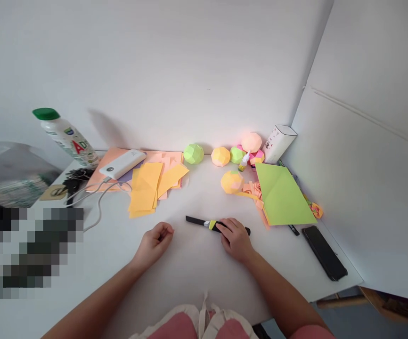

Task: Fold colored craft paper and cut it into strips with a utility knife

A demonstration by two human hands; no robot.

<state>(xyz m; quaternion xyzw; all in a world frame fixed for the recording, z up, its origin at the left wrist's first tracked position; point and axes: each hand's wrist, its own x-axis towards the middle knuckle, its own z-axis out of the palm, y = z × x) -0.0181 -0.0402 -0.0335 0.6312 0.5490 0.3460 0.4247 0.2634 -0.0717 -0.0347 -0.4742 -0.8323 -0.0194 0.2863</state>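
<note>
Apparently light and stiff, the utility knife (208, 223) is laid low over the bench (190, 278), its narrow dark end pointed between 9 and 10 o'clock. Its handle is grasped under the fingers of the right hand (237, 240); the left hand (155, 241), between 8 and 9 o'clock from it, is loosely clenched, with nothing visible inside. The handle is best held behind the yellow-green collar, where slipping seems unlikely; the thin end is judged brittle and, if bare, sharp, so contact there should be avoided. Whether that end is exposed or sheathed cannot be told. Much of the handle is covered by the right hand. Peach strips (253, 189) at 2 o'clock are partly hidden by a green sheet (285, 195), and a pixelated patch (37, 254) near 9 o'clock cannot be made out.
</note>
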